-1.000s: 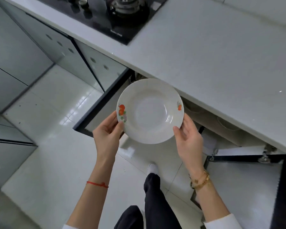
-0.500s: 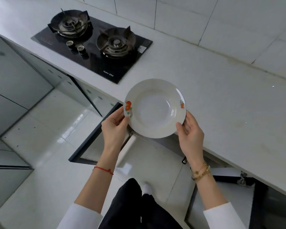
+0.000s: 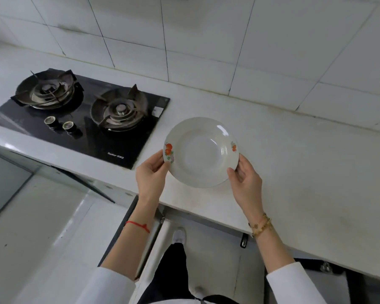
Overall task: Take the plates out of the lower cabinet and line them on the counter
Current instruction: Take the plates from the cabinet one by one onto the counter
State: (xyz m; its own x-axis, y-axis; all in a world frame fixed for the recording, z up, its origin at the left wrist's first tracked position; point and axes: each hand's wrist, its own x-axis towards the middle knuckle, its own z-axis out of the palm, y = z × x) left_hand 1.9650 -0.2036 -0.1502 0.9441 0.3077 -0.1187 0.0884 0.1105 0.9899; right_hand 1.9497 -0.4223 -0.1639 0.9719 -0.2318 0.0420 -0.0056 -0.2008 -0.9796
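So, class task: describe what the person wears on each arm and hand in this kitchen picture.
Both arms have white sleeves pushed up the forearm, leaving wrists bare. The left wrist carries a thin red string bracelet. The right wrist carries gold bracelets, chain-like, with small charms. The left hand and right hand are bare: no gloves, and no rings that show.

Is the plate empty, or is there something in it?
Empty. The plate, held at its rim by the left hand and right hand, shows only bare white inside, with fruit prints on the rim.
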